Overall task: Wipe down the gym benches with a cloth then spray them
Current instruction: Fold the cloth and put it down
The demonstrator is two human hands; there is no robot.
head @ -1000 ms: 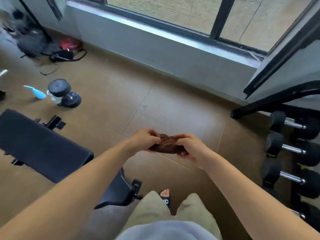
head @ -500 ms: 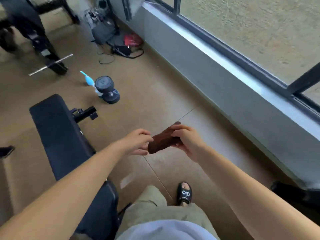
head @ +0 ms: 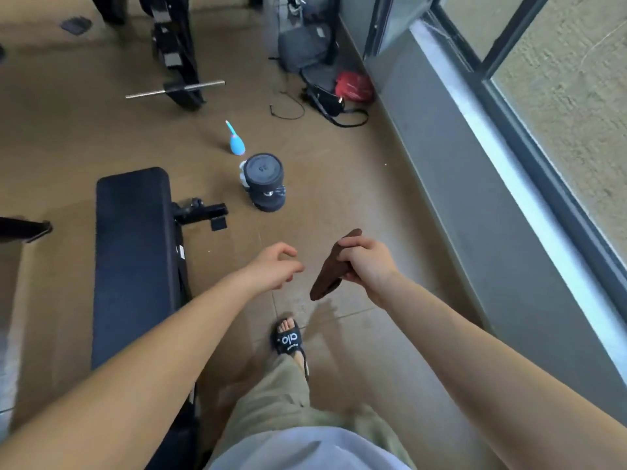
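Note:
A folded brown cloth (head: pixel 330 273) hangs from my right hand (head: pixel 368 264), which grips its upper part in mid-air above the floor. My left hand (head: pixel 276 268) hovers just left of the cloth, fingers loosely curled and apart, holding nothing. The black padded gym bench (head: pixel 134 252) lies lengthwise on the left, below and left of both hands. A blue spray bottle (head: pixel 236 142) stands on the floor beyond the bench's far end, behind a dumbbell.
A black dumbbell (head: pixel 264 181) stands upright on the floor ahead. Bags (head: pixel 315 42) and a red pouch (head: pixel 353 86) lie by the grey window wall (head: pixel 451 171) on the right. A machine base with a steel bar (head: pixel 176 89) stands farther back. My sandalled foot (head: pixel 288 337) is below the hands.
My left hand has let go of the cloth and drawn apart from it; the right hand alone holds it. The view has swung left, bringing bench, dumbbell and bottle toward the centre.

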